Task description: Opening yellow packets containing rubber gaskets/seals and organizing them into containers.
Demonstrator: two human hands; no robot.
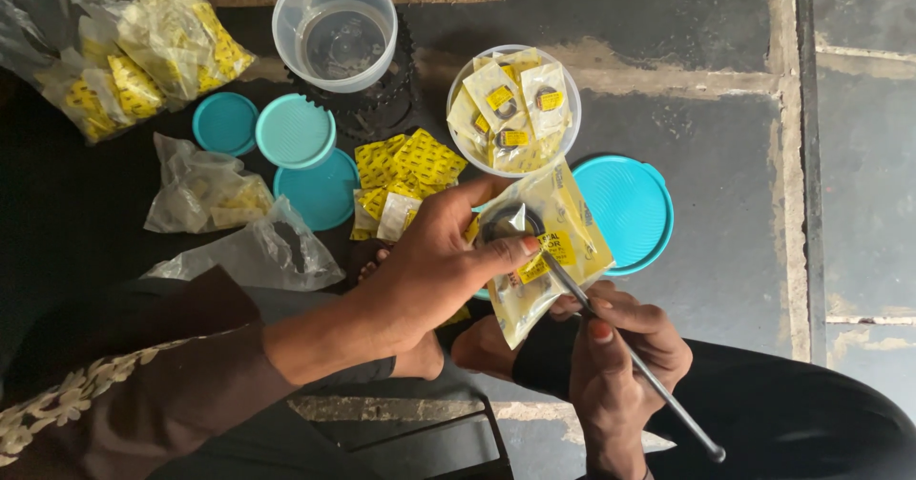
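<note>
My left hand [434, 265] pinches a clear plastic packet [558, 251] with a yellow label and a dark ring-shaped seal inside. My right hand [620, 356] grips a thin metal rod [634, 361] whose tip rests against the packet near the seal. Just above stands a clear round tub [565, 136] filled with several similar small packets. A teal lid [630, 208] lies under and to the right of the held packet.
An empty clear tub [334, 27] stands at the top, with a dark toothed gear [382, 108] under it. Three teal lids [294, 132] lie left of centre. Loose yellow packets [405, 170] and plastic bags [205, 189] of them are spread at left.
</note>
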